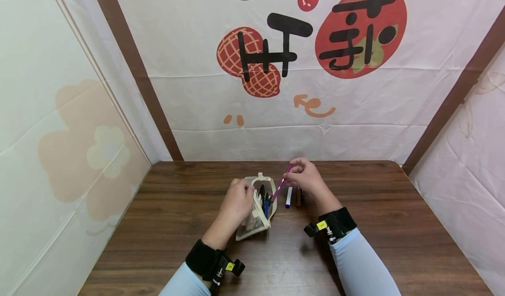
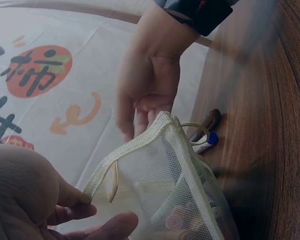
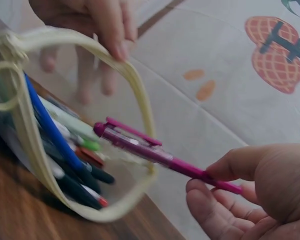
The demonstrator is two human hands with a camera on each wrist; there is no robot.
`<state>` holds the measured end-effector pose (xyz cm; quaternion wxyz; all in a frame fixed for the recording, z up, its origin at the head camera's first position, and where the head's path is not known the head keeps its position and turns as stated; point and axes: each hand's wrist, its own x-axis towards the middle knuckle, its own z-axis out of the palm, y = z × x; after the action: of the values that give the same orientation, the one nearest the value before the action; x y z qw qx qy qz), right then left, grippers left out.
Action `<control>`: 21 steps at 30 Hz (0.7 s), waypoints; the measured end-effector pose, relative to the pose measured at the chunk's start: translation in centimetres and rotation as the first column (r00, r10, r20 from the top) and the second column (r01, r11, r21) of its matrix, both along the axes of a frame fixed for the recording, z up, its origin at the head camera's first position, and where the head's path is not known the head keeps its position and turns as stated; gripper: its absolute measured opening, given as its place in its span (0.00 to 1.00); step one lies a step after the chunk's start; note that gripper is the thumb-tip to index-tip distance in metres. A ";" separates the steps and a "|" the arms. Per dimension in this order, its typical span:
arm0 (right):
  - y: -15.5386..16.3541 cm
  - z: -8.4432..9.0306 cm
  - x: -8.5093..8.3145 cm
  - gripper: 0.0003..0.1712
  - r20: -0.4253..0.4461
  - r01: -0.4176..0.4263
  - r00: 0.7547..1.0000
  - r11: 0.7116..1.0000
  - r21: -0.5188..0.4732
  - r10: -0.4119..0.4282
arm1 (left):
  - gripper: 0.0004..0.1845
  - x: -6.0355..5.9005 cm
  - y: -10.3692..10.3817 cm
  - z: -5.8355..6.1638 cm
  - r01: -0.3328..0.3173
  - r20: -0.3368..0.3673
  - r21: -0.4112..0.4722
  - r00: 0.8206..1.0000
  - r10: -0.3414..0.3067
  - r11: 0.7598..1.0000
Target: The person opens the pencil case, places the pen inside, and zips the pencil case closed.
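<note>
pink pen (image 3: 155, 152) pinched by right hand (image 1: 305, 177) — at pouch (image 1: 256, 212) mouth

The left hand (image 2: 25, 200) is pinching the rim of a cream mesh pencil pouch (image 2: 165, 185). The right hand (image 2: 150, 85) is hovering above it, and two pens (image 2: 207, 130) are lying on the wooden table (image 2: 275, 125).

left hand (image 2: 35, 200): cut off by the lower left corner in the left wrist view; only palm and some fingers show
right hand (image 2: 147, 85): blurred in that view
mesh pouch (image 2: 165, 185): its contents are only vague shapes through the mesh
pens (image 1: 293, 197) near the table's far edge: partly hidden behind the right hand; too small to tell their number
</note>
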<state>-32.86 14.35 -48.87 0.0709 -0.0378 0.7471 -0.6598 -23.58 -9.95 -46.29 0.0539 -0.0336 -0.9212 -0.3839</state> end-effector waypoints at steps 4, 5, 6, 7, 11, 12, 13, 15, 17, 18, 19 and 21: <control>-1.8 -0.1 0.6 0.27 0.012 -0.023 1.000 0.999 -0.049 0.024 | 0.13 0.0 0.0 -0.1 -0.001 -0.021 -0.009 1.000 0.001 1.000; -2.2 -0.2 0.8 0.27 0.014 -0.033 0.999 0.998 -0.057 0.034 | 0.13 0.0 0.0 -0.1 -0.003 -0.018 -0.009 1.000 0.003 1.000; -2.7 -0.2 0.9 0.27 0.017 -0.043 0.999 0.997 -0.060 0.044 | 0.13 0.0 0.0 -0.1 -0.005 -0.017 -0.008 1.000 0.005 1.000; -3.0 -0.3 1.1 0.27 0.022 -0.052 0.998 0.996 -0.067 0.053 | 0.13 0.0 0.0 -0.1 -0.006 -0.014 -0.007 1.000 0.006 1.000; -4.2 -0.5 1.5 0.24 0.046 -0.091 0.994 0.992 -0.083 0.095 | 0.14 0.0 -0.1 -0.1 -0.016 -0.007 -0.010 1.000 0.016 1.000; -4.4 -0.6 1.5 0.24 0.050 -0.099 0.993 0.992 -0.079 0.103 | 0.14 -0.1 -0.1 -0.1 -0.019 -0.009 -0.014 1.000 0.019 1.000; -4.6 -0.7 1.6 0.24 0.052 -0.107 0.992 0.992 -0.072 0.111 | 0.14 -0.1 -0.1 0.0 -0.022 -0.012 -0.019 1.000 0.022 1.000; -4.9 -1.0 1.7 0.24 0.044 -0.123 0.991 0.991 -0.043 0.125 | 0.14 -0.1 -0.1 0.0 -0.027 -0.020 -0.031 0.999 0.027 0.999; -5.3 -1.3 1.9 0.24 0.022 -0.147 0.989 0.989 -0.003 0.147 | 0.14 -0.1 -0.1 0.0 -0.029 -0.025 -0.040 0.999 0.028 0.999; -5.5 -1.4 1.9 0.24 0.013 -0.160 0.987 0.987 0.016 0.160 | 0.14 -0.1 -0.2 0.0 -0.031 -0.023 -0.042 0.999 0.030 0.999; -5.8 -1.5 2.0 0.24 0.007 -0.176 0.984 0.984 0.031 0.176 | 0.14 -0.1 -0.2 0.0 -0.031 -0.024 -0.043 0.999 0.030 0.999; -6.2 -1.7 2.3 0.22 0.000 -0.199 0.980 0.978 0.059 0.200 | 0.14 -0.1 -0.2 0.0 -0.031 -0.023 -0.044 0.999 0.030 0.999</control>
<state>-30.60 8.14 -50.56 0.1356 -0.1123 0.7588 -0.6271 -23.67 -10.12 -46.26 0.0692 -0.0249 -0.9292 -0.3622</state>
